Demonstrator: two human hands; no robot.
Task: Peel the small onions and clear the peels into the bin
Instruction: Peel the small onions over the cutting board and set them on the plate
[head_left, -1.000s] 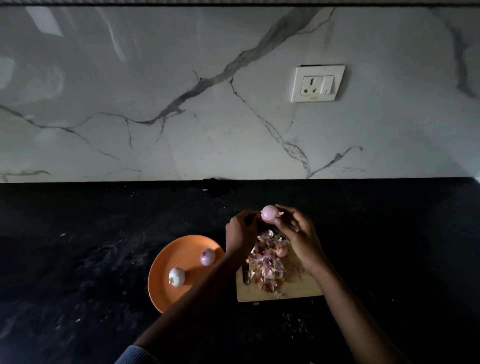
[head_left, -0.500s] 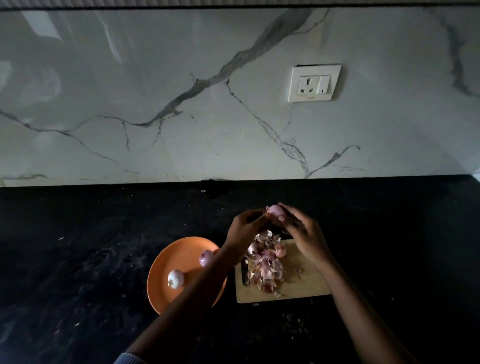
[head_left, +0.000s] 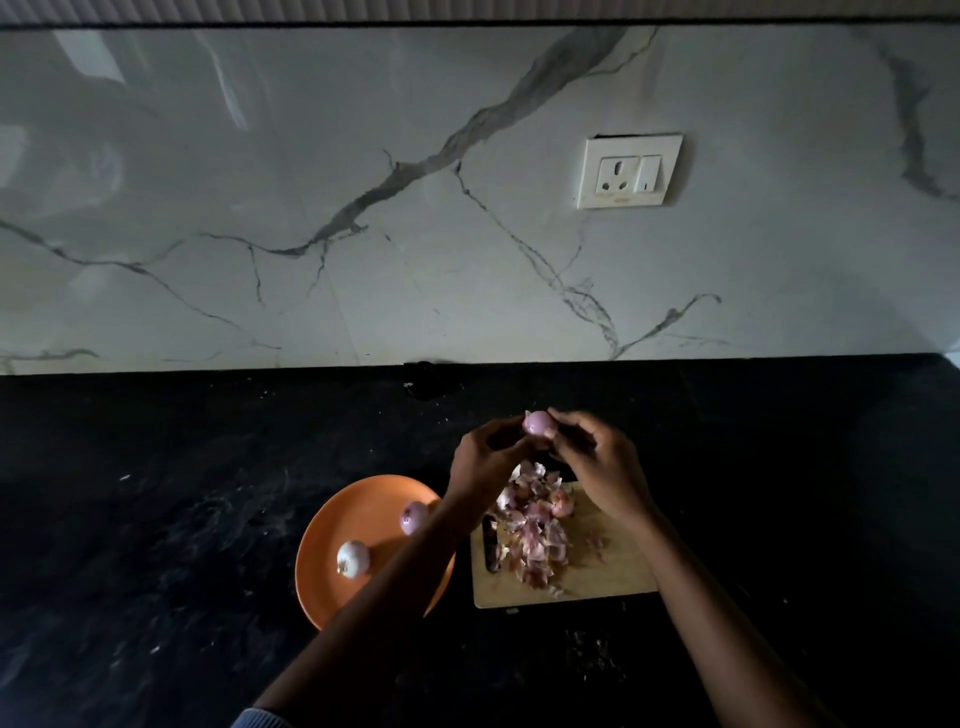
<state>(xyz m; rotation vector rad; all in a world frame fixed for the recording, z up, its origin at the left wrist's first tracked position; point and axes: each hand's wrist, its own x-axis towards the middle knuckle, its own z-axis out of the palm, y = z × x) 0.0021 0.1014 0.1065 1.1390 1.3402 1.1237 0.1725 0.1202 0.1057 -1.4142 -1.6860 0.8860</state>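
Small pink-purple onion (head_left: 536, 422), round and glossy, sits raised above the counter, pinched between my two hands. My left hand (head_left: 485, 460) cradles it from the left with fingertips closed on it; my right hand (head_left: 597, 470) meets it from the right, thumb and forefinger closed on its far side. Whether they hold a strip of skin there, I cannot tell; the light is poor.

Directly below the hands: heap of papery pink and white onion peels (head_left: 532, 535) on the rectangular pale wooden chopping board (head_left: 608, 577). One small reddish onion (head_left: 562, 503) lies among the peels at the heap's right edge; peeled or not, unclear.

Left of the board, close beside it: round orange plate (head_left: 358, 504), part hidden by my left forearm. It carries one purple-tinged onion (head_left: 413, 517) and one whitish onion (head_left: 353, 558), apart from each other, both looking peeled.

All on the black speckled stone countertop (head_left: 156, 493); some specks lie near the board's front edge. No bin in view.

Step in hand, as I judge it: peeling, late on this bulb, since it looks mostly bare. Next move calls for stripping any last skin onto the heap, then setting the bulb on the plate. Clearing the peels is not yet begun.
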